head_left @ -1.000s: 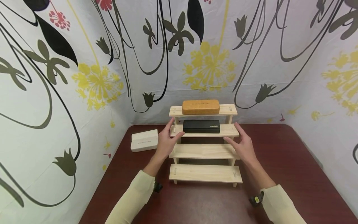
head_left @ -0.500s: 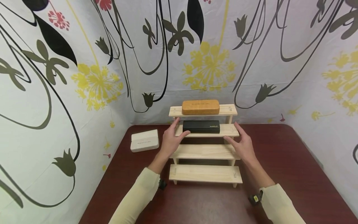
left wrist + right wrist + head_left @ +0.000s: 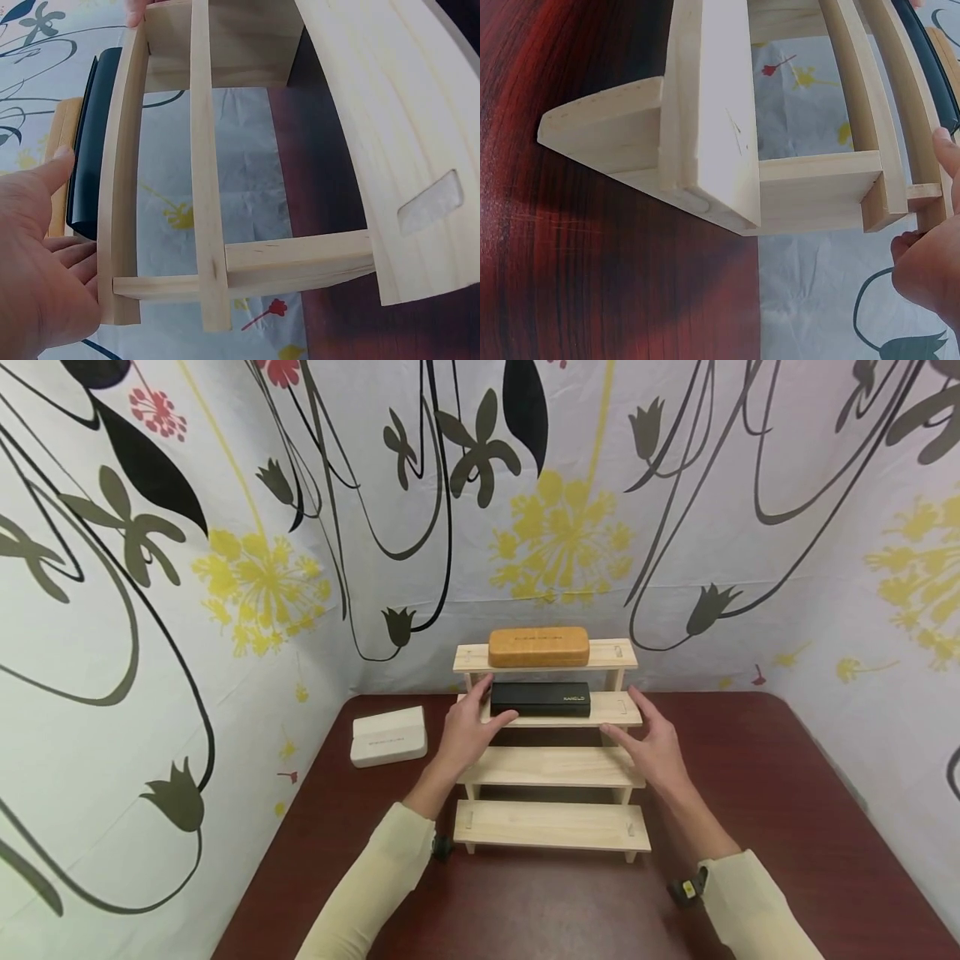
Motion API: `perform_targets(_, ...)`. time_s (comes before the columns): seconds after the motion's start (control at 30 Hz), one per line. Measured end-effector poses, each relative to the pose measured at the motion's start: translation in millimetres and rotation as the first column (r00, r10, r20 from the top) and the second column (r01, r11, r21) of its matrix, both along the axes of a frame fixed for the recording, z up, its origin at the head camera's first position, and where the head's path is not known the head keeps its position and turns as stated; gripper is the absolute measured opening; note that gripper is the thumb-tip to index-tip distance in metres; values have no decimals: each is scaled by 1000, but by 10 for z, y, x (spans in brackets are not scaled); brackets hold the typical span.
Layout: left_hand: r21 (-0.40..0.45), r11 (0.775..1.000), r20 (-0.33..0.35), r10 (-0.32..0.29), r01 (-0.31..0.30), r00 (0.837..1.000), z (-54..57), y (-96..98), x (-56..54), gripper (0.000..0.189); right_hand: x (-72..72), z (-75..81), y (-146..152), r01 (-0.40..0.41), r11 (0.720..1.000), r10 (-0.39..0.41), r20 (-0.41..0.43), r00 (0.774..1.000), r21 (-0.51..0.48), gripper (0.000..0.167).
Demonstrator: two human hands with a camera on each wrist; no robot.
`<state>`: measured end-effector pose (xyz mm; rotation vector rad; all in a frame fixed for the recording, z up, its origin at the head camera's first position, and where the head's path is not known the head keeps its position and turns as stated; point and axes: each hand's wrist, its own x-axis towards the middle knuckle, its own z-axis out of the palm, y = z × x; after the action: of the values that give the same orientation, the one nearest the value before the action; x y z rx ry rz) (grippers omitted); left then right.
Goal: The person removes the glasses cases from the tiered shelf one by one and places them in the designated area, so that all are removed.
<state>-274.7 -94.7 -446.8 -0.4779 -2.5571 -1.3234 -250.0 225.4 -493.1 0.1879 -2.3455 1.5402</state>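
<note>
A four-tiered wooden display stand (image 3: 551, 822) stands on the table. On its third tier up lies a black glasses case (image 3: 540, 699) with gold lettering. My left hand (image 3: 463, 735) is at the case's left end, thumb along the front and index finger toward the back, the two spread apart. In the left wrist view the left thumb lies beside the black case (image 3: 96, 142), with the other fingers past the shelf edge. My right hand (image 3: 658, 752) holds the right end of that same tier. The right wrist view shows its thumb on the front edge, its other fingers (image 3: 907, 241) curled below.
A tan glasses case (image 3: 538, 647) rests on the top tier. Left of the stand, a white case (image 3: 388, 737) lies on the dark red table (image 3: 750, 777). Flower-printed cloth (image 3: 420, 585) hangs close behind and along both sides.
My left hand has slid right, from the tier's left end to the left end of the black case. The right hand and the cases have stayed in place.
</note>
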Motion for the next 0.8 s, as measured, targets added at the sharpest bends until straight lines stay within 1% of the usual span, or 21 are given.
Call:
perform_targets(0.1,-16,1000,13,-2,2,1000,6,10,-10,83,-9,-4,8,-11,1000,11,0,1000,2,92)
perform_targets(0.23,-57,998,31,-6,8,1000,24,16,-17,84,-10,-5,13,-4,1000,4,0,1000,16,92)
perform_targets(0.37,-99,995,52,-15,20,999,51,16,-23,82,-9,-1,15,17,999,-16,-4,1000,38,90)
perform_targets(0.53,-115,993,67,-17,25,998,65,18,-36,77,-5,8,18,48,997,-48,-11,999,67,89)
perform_targets(0.67,-135,991,46,-17,23,999,69,12,-43,74,-10,14,17,47,997,-45,-20,999,65,88)
perform_targets(0.8,-163,986,16,-25,27,1000,80,-7,-26,74,-14,16,17,37,998,-36,-22,999,56,89)
